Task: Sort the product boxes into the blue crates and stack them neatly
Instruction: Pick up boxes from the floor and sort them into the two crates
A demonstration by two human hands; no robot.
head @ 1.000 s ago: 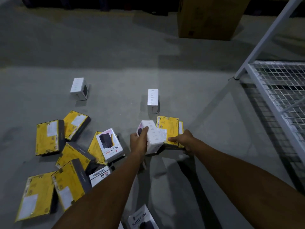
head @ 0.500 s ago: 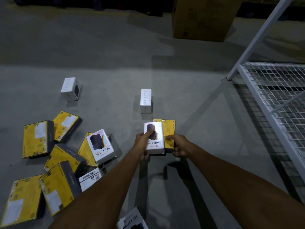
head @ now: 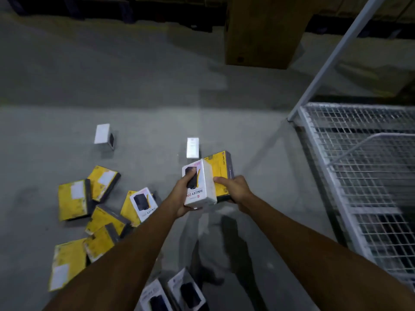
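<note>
1. Left hand (head: 180, 198) grips the white HALLEY box (head: 201, 189): thumb across the printed face, fingers under it. The box is held off the concrete floor (head: 157, 97), roughly frame centre.
2. Right hand (head: 234, 189) grips the yellow box (head: 221, 167): fingers curled underneath, thumb on top by the white box's right edge. The yellow box is at 1 o'clock of the white one, touching it and partly covered by it.
3. 8–9 o'clock of the hands: heap of yellow boxes (head: 74, 199) on the floor, overlapping. A second HALLEY box (head: 143, 203) lies on top of the heap.
4. 11 o'clock: lone white box (head: 102, 134), well apart from the heap.
5. 12 o'clock, just past the held pair: small white box (head: 192, 148) on the floor.
6. 6 o'clock, bottom edge: two white boxes (head: 186, 290) side by side, cropped.
7. 3 o'clock: wire-mesh rack (head: 359, 176).
8. Far 12–1 o'clock: cardboard carton (head: 262, 30).
</note>
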